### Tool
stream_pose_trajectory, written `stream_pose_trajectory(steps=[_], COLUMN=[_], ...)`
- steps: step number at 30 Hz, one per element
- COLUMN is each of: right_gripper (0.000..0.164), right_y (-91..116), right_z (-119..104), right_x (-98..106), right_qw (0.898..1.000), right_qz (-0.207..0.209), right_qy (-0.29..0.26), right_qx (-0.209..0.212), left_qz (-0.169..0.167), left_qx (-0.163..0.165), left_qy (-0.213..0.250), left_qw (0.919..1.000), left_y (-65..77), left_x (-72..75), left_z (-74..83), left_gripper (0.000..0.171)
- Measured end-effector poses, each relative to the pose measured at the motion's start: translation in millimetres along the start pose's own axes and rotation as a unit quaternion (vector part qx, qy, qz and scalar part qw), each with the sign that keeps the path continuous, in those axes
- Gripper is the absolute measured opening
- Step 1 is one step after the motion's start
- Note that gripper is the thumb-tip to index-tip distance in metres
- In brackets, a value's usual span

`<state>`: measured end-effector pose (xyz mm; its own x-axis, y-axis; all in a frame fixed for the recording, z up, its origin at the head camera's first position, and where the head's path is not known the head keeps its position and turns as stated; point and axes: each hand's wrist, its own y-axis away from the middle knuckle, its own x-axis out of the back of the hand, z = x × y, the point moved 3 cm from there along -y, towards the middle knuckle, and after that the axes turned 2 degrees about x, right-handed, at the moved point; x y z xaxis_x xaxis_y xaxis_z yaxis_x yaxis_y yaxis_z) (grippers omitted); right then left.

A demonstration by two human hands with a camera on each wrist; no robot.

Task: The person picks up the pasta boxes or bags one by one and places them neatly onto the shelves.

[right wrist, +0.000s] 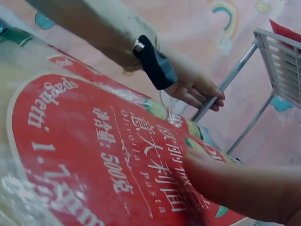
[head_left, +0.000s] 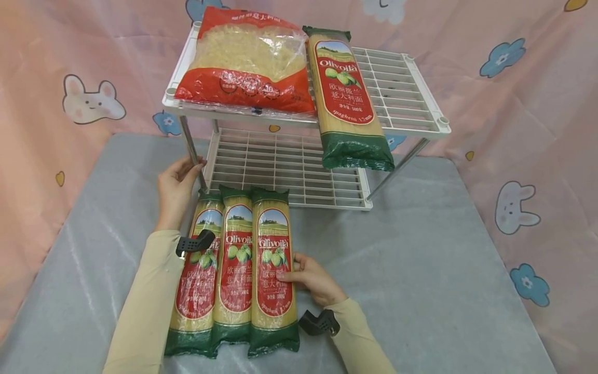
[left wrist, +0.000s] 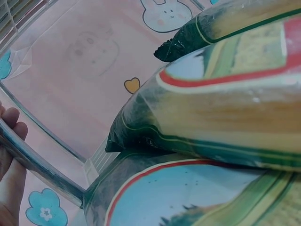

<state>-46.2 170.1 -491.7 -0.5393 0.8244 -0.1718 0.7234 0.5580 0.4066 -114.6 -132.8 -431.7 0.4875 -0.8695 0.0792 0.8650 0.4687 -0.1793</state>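
My left hand [head_left: 176,189] holds the front left metal post [head_left: 190,140] of a white two-tier rack, its fingers round the post in the left wrist view. Three spaghetti packs with green ends and red labels lie side by side before the rack: a left pack [head_left: 196,280], a middle pack [head_left: 236,259] and a right pack [head_left: 273,249]. With the thumb on its label and the fingers at its right edge, my right hand [head_left: 315,280] grips the right pack. Those fingers are partly hidden in the head view.
On the rack's top shelf [head_left: 397,88] lie a red bag of pasta [head_left: 247,62] and another spaghetti pack [head_left: 345,98], whose green end juts past the front edge. The lower shelf [head_left: 289,166] is a white grid. Grey cloth [head_left: 420,259] covers the table; a pink patterned curtain [head_left: 467,104] hangs behind.
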Motion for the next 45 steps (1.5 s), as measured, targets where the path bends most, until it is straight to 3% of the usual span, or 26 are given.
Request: stream_pose_trajectory(steps=[13, 19, 23, 33, 45], right_gripper=[0.031, 0.03, 0.037, 0.037, 0.039], right_y=[1.8, 2.5, 3.3, 4.0, 3.3], right_z=[-0.5, -0.6, -0.2, 2.4, 3.9], right_x=[1.8, 3.5, 4.4, 6.9, 4.6], right_qw=[0.997, 0.996, 0.997, 0.997, 0.996], right_qz=[0.059, 0.048, 0.023, 0.016, 0.067], right_qy=[-0.056, -0.068, -0.077, -0.071, -0.046], right_qx=[0.001, 0.004, 0.009, 0.025, 0.031], left_qz=[0.004, 0.004, 0.004, 0.005, 0.01], left_qx=[-0.005, -0.007, -0.005, -0.006, -0.014], left_qy=[0.0, 0.009, 0.006, 0.01, 0.013], left_qw=[1.0, 0.9999, 1.0, 0.9999, 0.9998], left_y=[1.7, 1.0, 0.0, -0.4, 0.7], left_x=[-1.0, -2.1, -2.1, -0.6, -2.0], left_z=[2.1, 1.9, 0.1, 0.5, 2.9], left_gripper=[0.027, 0.027, 0.027, 0.025, 0.024])
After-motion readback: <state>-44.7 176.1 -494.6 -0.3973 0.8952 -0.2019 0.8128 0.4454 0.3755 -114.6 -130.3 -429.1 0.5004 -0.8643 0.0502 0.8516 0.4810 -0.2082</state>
